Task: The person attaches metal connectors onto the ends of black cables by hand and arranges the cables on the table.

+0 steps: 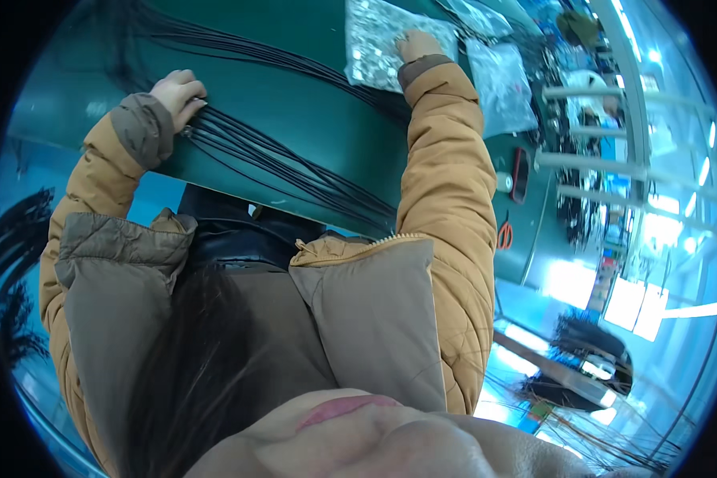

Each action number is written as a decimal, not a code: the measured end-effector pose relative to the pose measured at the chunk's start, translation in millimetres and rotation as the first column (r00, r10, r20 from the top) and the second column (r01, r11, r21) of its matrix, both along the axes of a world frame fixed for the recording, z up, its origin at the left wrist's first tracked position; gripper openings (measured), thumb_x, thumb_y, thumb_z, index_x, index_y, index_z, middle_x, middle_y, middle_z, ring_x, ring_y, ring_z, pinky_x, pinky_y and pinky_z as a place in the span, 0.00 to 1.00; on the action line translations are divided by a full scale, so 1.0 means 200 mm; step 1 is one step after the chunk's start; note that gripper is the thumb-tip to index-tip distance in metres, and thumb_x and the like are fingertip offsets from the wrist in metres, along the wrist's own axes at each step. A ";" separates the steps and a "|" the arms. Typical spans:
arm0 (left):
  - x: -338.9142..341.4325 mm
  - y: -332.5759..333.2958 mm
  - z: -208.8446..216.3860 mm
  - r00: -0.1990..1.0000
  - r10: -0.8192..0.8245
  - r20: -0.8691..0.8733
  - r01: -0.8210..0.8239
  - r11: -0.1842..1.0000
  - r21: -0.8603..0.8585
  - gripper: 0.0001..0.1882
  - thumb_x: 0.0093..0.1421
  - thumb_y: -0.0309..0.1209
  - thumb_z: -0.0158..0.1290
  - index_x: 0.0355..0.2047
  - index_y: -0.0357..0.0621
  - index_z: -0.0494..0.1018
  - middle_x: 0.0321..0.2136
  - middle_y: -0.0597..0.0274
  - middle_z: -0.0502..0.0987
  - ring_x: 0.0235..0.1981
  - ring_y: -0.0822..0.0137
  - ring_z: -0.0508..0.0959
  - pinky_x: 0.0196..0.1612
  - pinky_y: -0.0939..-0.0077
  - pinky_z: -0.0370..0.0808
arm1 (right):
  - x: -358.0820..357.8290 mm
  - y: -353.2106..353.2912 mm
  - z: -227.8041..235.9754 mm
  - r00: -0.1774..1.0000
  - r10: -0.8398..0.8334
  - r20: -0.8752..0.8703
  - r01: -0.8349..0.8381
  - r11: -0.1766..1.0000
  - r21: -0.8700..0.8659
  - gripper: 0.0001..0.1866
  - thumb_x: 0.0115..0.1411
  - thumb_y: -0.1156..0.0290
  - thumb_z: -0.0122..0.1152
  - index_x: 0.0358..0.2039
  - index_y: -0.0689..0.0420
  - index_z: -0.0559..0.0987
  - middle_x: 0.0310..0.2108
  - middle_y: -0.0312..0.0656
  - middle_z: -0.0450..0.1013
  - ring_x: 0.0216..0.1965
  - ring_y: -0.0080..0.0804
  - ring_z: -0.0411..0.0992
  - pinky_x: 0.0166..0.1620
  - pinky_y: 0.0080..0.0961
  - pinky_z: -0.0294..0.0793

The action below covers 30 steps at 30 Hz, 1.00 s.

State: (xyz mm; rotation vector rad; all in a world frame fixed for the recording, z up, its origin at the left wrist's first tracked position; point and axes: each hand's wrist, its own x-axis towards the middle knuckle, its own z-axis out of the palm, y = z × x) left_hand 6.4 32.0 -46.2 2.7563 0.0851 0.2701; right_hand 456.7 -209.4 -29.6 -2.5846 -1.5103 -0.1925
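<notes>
My left hand is closed around the ends of a bundle of black cables, at the left of the green table. The cables run from it to the right and toward the table's near edge. Farther right, my right hand rests on a clear plastic bag full of small shiny, silvery pieces. Its fingers are curled in among the pieces, and whatever lies between them is too small to make out. Another bundle of black cables stretches across the far part of the table toward the bag.
The green table lies under both hands. Right of my right arm are another clear bag, a dark red-edged case, a white spool and orange-handled scissors. A rack with pale bars stands at the right, and black cables hang at the far left.
</notes>
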 end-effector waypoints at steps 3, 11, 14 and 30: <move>0.01 -0.02 0.01 1.000 0.006 -0.016 -0.006 1.000 -0.007 0.07 0.61 0.25 0.59 0.40 0.39 0.78 0.38 0.52 0.75 0.43 0.47 0.74 0.46 0.56 0.74 | 0.09 0.15 -0.07 0.967 -0.234 0.105 0.248 0.956 -0.157 0.20 0.66 0.53 0.58 0.43 0.57 0.85 0.42 0.58 0.81 0.47 0.62 0.78 0.53 0.48 0.78; 0.27 -0.09 0.08 0.992 0.099 -0.075 -0.092 0.991 0.092 0.09 0.64 0.30 0.57 0.43 0.42 0.76 0.40 0.52 0.73 0.44 0.48 0.75 0.47 0.56 0.74 | 0.18 0.13 -0.07 0.976 -0.207 -0.072 0.193 0.968 -0.160 0.22 0.65 0.51 0.60 0.46 0.57 0.83 0.45 0.57 0.80 0.49 0.55 0.79 0.54 0.49 0.77; 0.44 -0.13 -0.05 0.986 0.078 0.150 -0.100 0.985 0.143 0.09 0.64 0.30 0.57 0.43 0.42 0.74 0.41 0.52 0.73 0.45 0.48 0.75 0.47 0.56 0.75 | 0.17 0.07 -0.07 0.971 -0.241 -0.007 0.236 0.947 0.218 0.13 0.63 0.60 0.63 0.40 0.56 0.84 0.40 0.54 0.82 0.41 0.51 0.81 0.42 0.43 0.80; 1.01 -0.75 -0.12 0.977 -0.212 -0.017 0.212 0.964 0.161 0.13 0.63 0.34 0.60 0.45 0.44 0.74 0.43 0.52 0.74 0.49 0.48 0.76 0.51 0.55 0.75 | -0.52 -0.79 0.00 -0.390 0.850 -0.355 0.881 0.457 0.126 0.09 0.71 0.63 0.58 0.39 0.56 0.75 0.28 0.34 0.68 0.24 0.21 0.64 0.22 0.17 0.59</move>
